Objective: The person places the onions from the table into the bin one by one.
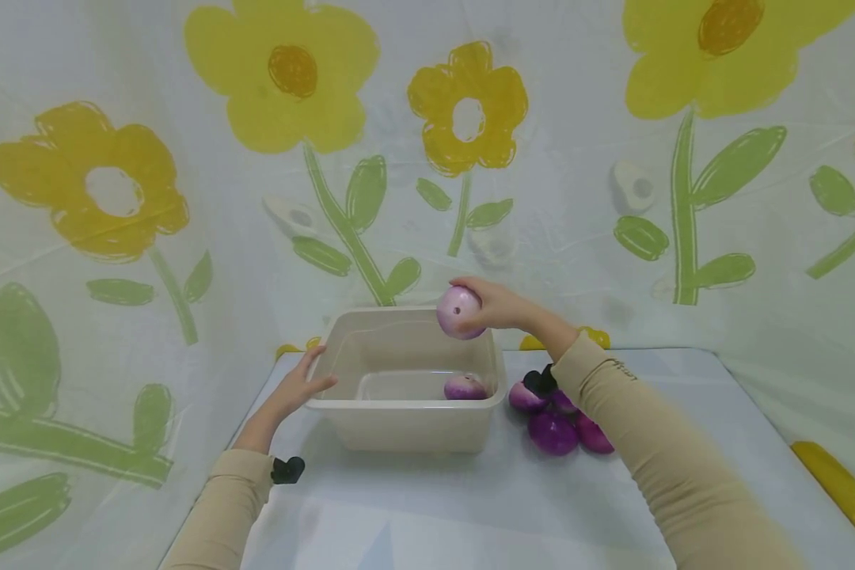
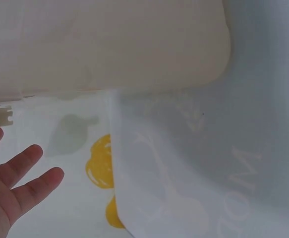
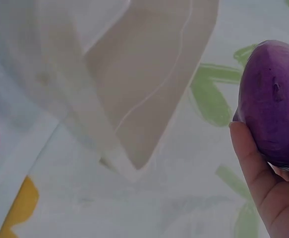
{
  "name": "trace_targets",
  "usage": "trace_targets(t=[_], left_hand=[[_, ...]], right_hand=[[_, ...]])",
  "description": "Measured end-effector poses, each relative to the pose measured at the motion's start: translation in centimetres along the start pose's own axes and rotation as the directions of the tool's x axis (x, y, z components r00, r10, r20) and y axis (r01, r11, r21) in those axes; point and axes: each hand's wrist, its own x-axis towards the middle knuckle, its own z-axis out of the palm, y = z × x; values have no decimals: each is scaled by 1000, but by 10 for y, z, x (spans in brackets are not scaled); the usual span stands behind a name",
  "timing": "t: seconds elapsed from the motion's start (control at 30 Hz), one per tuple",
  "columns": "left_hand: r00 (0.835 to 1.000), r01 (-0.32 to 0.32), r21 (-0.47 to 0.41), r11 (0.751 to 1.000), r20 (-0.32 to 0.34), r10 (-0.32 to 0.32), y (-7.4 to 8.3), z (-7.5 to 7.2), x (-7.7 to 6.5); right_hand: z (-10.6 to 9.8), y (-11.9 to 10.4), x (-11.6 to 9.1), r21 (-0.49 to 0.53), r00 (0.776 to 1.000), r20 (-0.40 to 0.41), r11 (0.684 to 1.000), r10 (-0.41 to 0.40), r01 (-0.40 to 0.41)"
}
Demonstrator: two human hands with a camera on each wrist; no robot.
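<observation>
My right hand [image 1: 495, 305] holds a round purple-and-white vegetable [image 1: 459, 313] above the right rim of a beige plastic bin [image 1: 413, 427]. In the right wrist view this vegetable [image 3: 273, 104] looks egg-shaped and glossy, deep purple with a paler top; the thumb or a finger lies along its side. Another purple vegetable [image 1: 465, 387] lies inside the bin, at its right front. My left hand [image 1: 301, 386] rests at the bin's left rim. In the left wrist view the left hand's fingers [image 2: 35, 183] are spread and nearly straight, one fingertip by the rim's edge.
Several more purple vegetables [image 1: 553, 432] sit piled on the table right of the bin, partly hidden by the right sleeve. The table [image 1: 435, 514] has a pale cloth. A flower-printed curtain [image 1: 563, 198] hangs behind and at the sides.
</observation>
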Motion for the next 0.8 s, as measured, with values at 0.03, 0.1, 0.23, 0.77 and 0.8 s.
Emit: trace_targets(t=[0.03, 0.1, 0.23, 0.77, 0.8], left_hand=[[1000, 3, -5, 1000, -2, -3, 0, 0, 0], [1000, -1, -2, 1000, -2, 1, 0, 0, 0], [1000, -11, 5, 1000, -2, 11, 0, 0, 0], [1000, -17, 23, 1000, -3, 17, 1, 0, -3], [1000, -17, 23, 1000, -3, 17, 2, 0, -3]], right_hand=[[3, -2, 3, 0, 1000, 1, 1000, -5, 5], [7, -7, 7, 2, 1000, 2, 1000, -8, 8], [17, -12, 15, 10, 1000, 14, 1000, -2, 2], [32, -20, 20, 121, 997, 63, 991, 52, -59], [31, -20, 19, 116, 996, 64, 991, 58, -65]])
